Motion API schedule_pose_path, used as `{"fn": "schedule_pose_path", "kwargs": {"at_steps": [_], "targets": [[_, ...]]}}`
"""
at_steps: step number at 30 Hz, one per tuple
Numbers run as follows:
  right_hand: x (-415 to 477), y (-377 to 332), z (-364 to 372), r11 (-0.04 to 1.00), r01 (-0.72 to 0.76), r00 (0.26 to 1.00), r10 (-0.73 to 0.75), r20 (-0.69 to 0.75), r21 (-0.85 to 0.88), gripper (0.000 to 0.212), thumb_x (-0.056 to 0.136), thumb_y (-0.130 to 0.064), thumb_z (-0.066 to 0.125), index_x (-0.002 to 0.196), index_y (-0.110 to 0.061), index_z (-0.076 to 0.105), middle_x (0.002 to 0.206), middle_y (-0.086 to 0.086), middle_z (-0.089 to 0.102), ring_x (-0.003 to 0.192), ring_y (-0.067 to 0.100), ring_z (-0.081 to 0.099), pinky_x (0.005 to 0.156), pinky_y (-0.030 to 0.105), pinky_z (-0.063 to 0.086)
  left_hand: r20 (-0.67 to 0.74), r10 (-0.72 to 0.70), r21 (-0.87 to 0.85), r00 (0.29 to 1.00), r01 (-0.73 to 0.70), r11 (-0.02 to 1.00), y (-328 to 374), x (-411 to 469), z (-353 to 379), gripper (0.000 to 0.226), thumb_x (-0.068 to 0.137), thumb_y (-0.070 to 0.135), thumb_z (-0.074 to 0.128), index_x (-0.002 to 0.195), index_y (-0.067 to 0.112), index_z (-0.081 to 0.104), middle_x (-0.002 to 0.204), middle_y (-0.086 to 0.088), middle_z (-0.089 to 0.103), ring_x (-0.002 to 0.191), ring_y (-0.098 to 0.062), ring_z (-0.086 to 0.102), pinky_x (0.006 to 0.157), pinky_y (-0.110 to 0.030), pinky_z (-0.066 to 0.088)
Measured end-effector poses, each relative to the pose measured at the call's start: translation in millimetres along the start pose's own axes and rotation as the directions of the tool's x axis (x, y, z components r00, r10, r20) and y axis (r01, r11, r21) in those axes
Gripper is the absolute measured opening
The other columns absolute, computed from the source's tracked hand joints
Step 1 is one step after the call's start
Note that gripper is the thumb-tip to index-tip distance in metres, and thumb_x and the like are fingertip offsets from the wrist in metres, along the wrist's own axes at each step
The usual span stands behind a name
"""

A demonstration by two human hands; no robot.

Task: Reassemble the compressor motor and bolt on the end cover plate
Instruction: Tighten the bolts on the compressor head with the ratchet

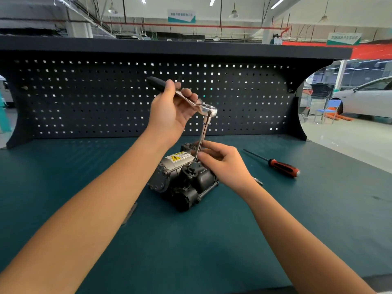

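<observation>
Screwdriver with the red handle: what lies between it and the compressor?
In the head view, the right hand lies between the compressor and the screwdriver, gripping the extension bar; a small metal part rests on the mat by its wrist.

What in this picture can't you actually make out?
Head view:
- The bolt under the chrome extension bar: hidden by the right hand pinching the bar.
- Print on the yellow-and-white warning label of the grey-black compressor motor: too small.
- A flat grey object on the teal bench: mostly covered by the left forearm.
- Black handle of the silver ratchet: middle wrapped by the left hand.
</observation>
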State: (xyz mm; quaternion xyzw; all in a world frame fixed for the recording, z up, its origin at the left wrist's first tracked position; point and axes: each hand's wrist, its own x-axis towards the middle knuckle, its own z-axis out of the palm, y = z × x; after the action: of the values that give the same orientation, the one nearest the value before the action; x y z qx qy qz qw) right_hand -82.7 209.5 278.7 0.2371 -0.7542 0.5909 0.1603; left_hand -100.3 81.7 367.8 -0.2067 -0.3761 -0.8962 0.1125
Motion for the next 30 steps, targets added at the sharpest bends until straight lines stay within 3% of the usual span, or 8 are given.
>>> {"fn": "schedule_pose_path", "kwargs": {"at_steps": [5, 10, 13, 20, 22, 25, 27, 30], "targets": [[-3.4, -0.5, -2.9, 1.0, 0.021, 0.996, -0.019, 0.087, -0.012, 0.023, 0.091, -0.006, 0.056, 0.109, -0.019, 0.065, 0.097, 0.0, 0.071, 0.083, -0.003, 0.062, 0.083, 0.014, 0.046, 0.065, -0.257, -0.091, 0.964, 0.262, 0.961, -11.6, 8.9, 27.0, 0.032, 0.103, 0.031, 0.031, 0.085, 0.007, 0.044, 0.044, 0.004, 0.042, 0.036, -0.007, 0.043, 0.042, -0.017, 0.044], [-7.1, 5.4, -6.2, 0.999, 0.042, 0.995, -0.041, 0.089, -0.007, 0.023, 0.085, 0.001, 0.063, 0.093, -0.021, 0.063, 0.091, 0.002, 0.07, 0.077, -0.005, 0.065, 0.076, 0.01, 0.048, 0.187, -0.493, 0.188, 0.85, 0.462, 0.867, -18.6, 4.3, 43.1, 0.029, 0.102, 0.03, 0.035, 0.088, 0.006, 0.045, 0.046, 0.002, 0.046, 0.037, -0.008, 0.046, 0.043, -0.017, 0.045], [-9.4, 10.1, -4.5, 0.998, 0.068, 0.997, -0.067, 0.039, -0.018, 0.021, 0.081, 0.002, 0.068, 0.085, -0.018, 0.064, 0.084, 0.002, 0.07, 0.071, -0.006, 0.064, 0.07, 0.01, 0.048, 0.256, -0.417, 0.404, 0.872, 0.295, 0.866, -14.5, -5.3, 43.0, 0.023, 0.102, 0.025, 0.037, 0.089, 0.009, 0.047, 0.056, 0.0, 0.059, 0.05, -0.013, 0.06, 0.048, -0.023, 0.051], [-2.7, 14.6, 0.3, 0.997, 0.066, 0.996, -0.069, -0.062, -0.05, 0.024, 0.08, -0.005, 0.071, 0.074, -0.027, 0.062, 0.067, -0.014, 0.067, 0.061, -0.007, 0.061, 0.067, 0.014, 0.05, 0.329, -0.047, 0.436, 0.943, -0.108, 0.894, 8.7, -46.1, 13.2, 0.013, 0.095, 0.014, 0.049, 0.087, 0.02, 0.042, 0.088, 0.001, 0.071, 0.094, -0.016, 0.068, 0.068, -0.032, 0.055], [-1.0, 13.3, 2.7, 0.992, 0.09, 0.993, -0.097, -0.071, -0.09, 0.024, 0.079, -0.006, 0.073, 0.071, -0.027, 0.062, 0.062, -0.019, 0.063, 0.058, -0.008, 0.06, 0.062, 0.009, 0.046, 0.411, 0.128, 0.533, 0.903, -0.352, 0.769, 8.7, -63.6, 5.7, 0.017, 0.089, 0.015, 0.056, 0.087, 0.021, 0.041, 0.091, 0.003, 0.071, 0.098, -0.011, 0.066, 0.073, -0.026, 0.054], [-0.7, 10.7, 4.8, 0.984, 0.099, 0.99, -0.112, -0.085, -0.147, 0.009, 0.078, -0.009, 0.074, 0.077, -0.015, 0.068, 0.062, -0.018, 0.061, 0.055, -0.009, 0.058, 0.059, 0.007, 0.042, 0.577, 0.312, 0.571, 0.755, -0.646, 0.506, 0.4, -78.3, -0.5, 0.021, 0.083, 0.025, 0.06, 0.091, 0.025, 0.041, 0.1, 0.0, 0.068, 0.098, -0.012, 0.067, 0.081, -0.027, 0.053], [-1.9, 9.7, 4.4, 0.985, 0.087, 0.991, -0.101, -0.093, -0.146, 0.013, 0.079, -0.01, 0.074, 0.074, -0.02, 0.065, 0.062, -0.019, 0.061, 0.055, -0.01, 0.057, 0.059, 0.006, 0.041, 0.535, 0.327, 0.553, 0.779, -0.616, 0.561, -3.9, -79.1, -0.6, 0.013, 0.083, 0.026, 0.06, 0.09, 0.032, 0.051, 0.101, -0.004, 0.067, 0.098, -0.012, 0.066, 0.078, -0.029, 0.055], [-3.4, 8.0, 4.1, 0.984, 0.081, 0.993, -0.094, -0.076, -0.161, 0.016, 0.081, -0.013, 0.072, 0.072, -0.023, 0.063, 0.064, -0.017, 0.062, 0.059, -0.006, 0.058, 0.061, 0.007, 0.043, 0.342, 0.303, 0.475, 0.89, -0.441, 0.761, -3.3, -66.2, -1.9, 0.008, 0.089, 0.02, 0.053, 0.085, 0.025, 0.056, 0.085, 0.001, 0.072, 0.09, -0.014, 0.068, 0.074, -0.029, 0.056]]}}
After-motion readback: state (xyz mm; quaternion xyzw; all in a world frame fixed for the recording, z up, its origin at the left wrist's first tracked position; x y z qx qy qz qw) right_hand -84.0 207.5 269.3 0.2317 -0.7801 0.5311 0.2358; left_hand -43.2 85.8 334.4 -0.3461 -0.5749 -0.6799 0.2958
